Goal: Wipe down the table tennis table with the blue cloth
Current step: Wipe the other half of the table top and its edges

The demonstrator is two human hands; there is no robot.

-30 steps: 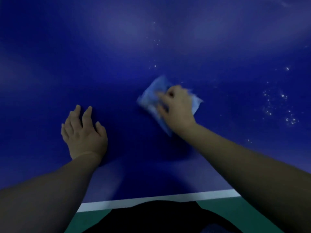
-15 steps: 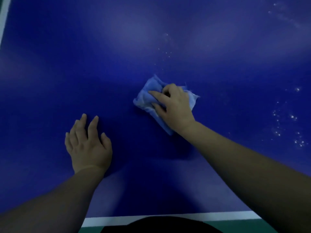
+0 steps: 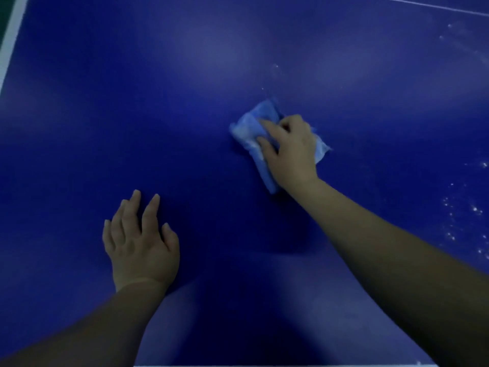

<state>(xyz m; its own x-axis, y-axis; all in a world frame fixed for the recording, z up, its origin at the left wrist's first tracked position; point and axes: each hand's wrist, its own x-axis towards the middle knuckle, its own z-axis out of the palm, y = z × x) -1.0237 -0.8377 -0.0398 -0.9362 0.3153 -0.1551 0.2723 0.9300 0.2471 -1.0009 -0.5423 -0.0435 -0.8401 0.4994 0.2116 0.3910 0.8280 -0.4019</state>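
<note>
at the far left i can now see the white edge line (image 3: 10, 41) of the table tennis surface (image 3: 111, 107), which was only just creeping into the corner half a second ago and not there at all a second ago; the near white border has meanwhile slid almost out of the bottom of the view. i read that as my head leaning further in over the surface, not the surface shifting.

my left hand (image 3: 140, 245) is where it was, flat on the blue top near me, fingers (image 3: 133, 205) straight and released, holding nothing, just bracing my weight.

to its right and further away, the blue cloth (image 3: 252, 128) lies bunched on the surface under my right hand (image 3: 289, 152). those fingers are curled down over the cloth, grasping and pressing it. relative to the braced hand it has pushed a little farther away and to the right over the last second, and the cloth looks slightly smeared, so i judge a stroke is under way.

at the right, white specks (image 3: 465, 215) are scattered over the surface, with fainter ones far right near a thin white line (image 3: 428, 6). the cloth is well apart from them, so that stretch is not yet wiped; i think the strokes need to work rightward next.
</note>
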